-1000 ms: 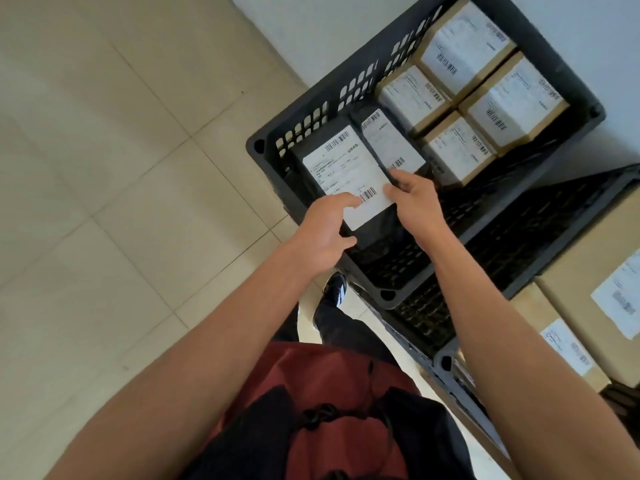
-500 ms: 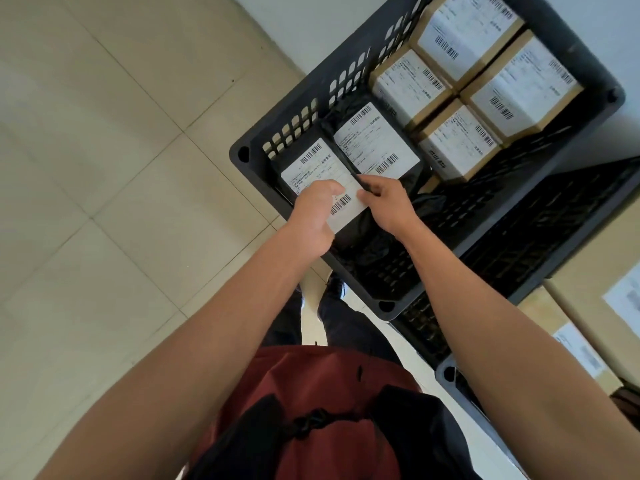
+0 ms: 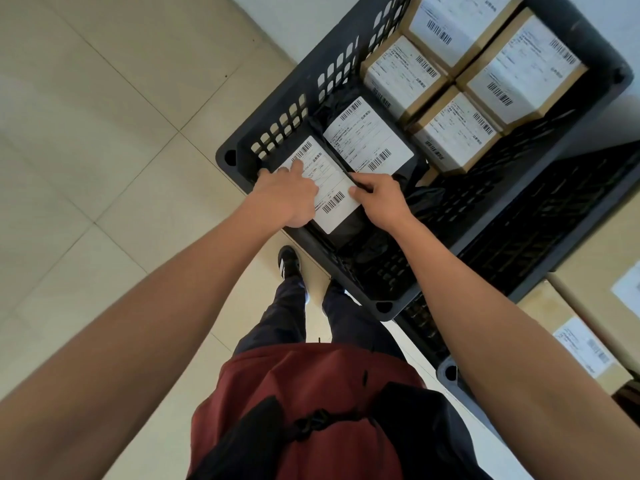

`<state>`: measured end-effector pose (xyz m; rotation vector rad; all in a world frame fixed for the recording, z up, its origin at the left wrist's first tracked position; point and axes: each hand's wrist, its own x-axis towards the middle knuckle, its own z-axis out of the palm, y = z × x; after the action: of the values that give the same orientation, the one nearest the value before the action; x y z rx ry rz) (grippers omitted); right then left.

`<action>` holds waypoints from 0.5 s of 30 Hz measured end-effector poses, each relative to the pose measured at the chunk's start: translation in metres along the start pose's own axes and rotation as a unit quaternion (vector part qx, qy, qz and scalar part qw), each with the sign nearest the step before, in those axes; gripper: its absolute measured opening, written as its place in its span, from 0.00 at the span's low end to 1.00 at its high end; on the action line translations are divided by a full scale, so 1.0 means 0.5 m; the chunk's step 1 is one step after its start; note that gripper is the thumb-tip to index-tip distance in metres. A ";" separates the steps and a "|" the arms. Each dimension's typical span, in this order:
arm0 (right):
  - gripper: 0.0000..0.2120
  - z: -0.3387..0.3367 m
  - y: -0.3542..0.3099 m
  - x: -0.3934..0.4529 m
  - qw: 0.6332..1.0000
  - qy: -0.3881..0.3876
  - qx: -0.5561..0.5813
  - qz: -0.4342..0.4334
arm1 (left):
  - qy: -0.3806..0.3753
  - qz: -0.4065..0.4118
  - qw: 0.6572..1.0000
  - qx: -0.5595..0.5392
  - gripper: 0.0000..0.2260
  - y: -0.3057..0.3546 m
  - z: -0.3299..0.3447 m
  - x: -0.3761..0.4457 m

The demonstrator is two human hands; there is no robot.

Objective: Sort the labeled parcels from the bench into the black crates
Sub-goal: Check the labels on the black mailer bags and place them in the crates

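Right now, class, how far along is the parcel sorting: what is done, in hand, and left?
Done: four cardboard boxes and one black bag parcel lie in the black crate. In hand: the left hand presses on and the right hand grips a second black bag parcel inside that crate. Left: labeled boxes at the right edge sit outside it.

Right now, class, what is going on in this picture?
A person is setting a black bagged parcel into the near corner of a black crate. The left hand lies on its white label with fingers stretched out, while the right hand pinches the parcel's edge. A second black parcel lies right beside it, and four labelled cardboard boxes fill the far end. The crate sits on another black crate.
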<state>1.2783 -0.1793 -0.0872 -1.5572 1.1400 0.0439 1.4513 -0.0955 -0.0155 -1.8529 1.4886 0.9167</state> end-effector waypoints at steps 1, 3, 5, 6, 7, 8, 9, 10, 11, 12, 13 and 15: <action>0.17 0.001 0.000 0.000 1.000 0.004 0.000 -0.001 | -0.008 0.002 1.000 0.010 0.24 -0.001 -0.002 0.000; 0.16 0.002 0.005 0.001 1.000 0.011 -0.002 -0.002 | -0.024 0.012 0.999 0.024 0.26 -0.005 -0.007 -0.001; 0.16 0.001 0.007 0.003 1.000 0.016 -0.004 -0.002 | -0.038 0.020 0.999 0.033 0.27 -0.006 -0.016 -0.002; 0.16 0.000 0.008 0.004 1.000 0.018 -0.006 -0.001 | -0.045 0.021 0.998 0.035 0.27 -0.006 -0.022 -0.002; 0.15 0.001 0.007 0.004 1.000 0.020 -0.006 -0.001 | -0.051 0.022 0.998 0.035 0.28 -0.006 -0.027 -0.003; 0.15 0.002 0.007 0.004 1.000 0.020 -0.007 -0.001 | -0.055 0.022 0.998 0.037 0.28 -0.006 -0.030 -0.003; 0.15 0.003 0.005 0.002 1.000 0.021 -0.008 -0.002 | -0.057 0.022 0.997 0.040 0.28 -0.006 -0.032 -0.003; 0.15 0.004 0.004 0.001 1.000 0.021 -0.007 -0.001 | -0.058 0.021 0.997 0.044 0.28 -0.006 -0.032 -0.004; 0.15 0.004 0.002 0.000 1.000 0.022 -0.005 0.000 | -0.059 0.021 0.997 0.048 0.28 -0.006 -0.031 -0.004; 0.15 0.006 0.003 -0.001 1.000 0.025 -0.006 0.002 | -0.058 0.021 0.997 0.051 0.28 -0.006 -0.030 -0.003; 0.15 0.008 0.003 -0.002 1.000 0.029 -0.010 0.003 | -0.056 0.021 0.997 0.053 0.29 -0.005 -0.029 -0.003; 0.13 0.013 0.002 -0.006 0.999 0.045 -0.022 0.007 | -0.052 0.021 0.997 0.053 0.29 -0.008 -0.023 -0.001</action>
<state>1.2796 -0.1724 -0.0883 -1.6032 1.2288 0.0076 1.4567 -0.1038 -0.0083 -1.6780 1.4876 0.9212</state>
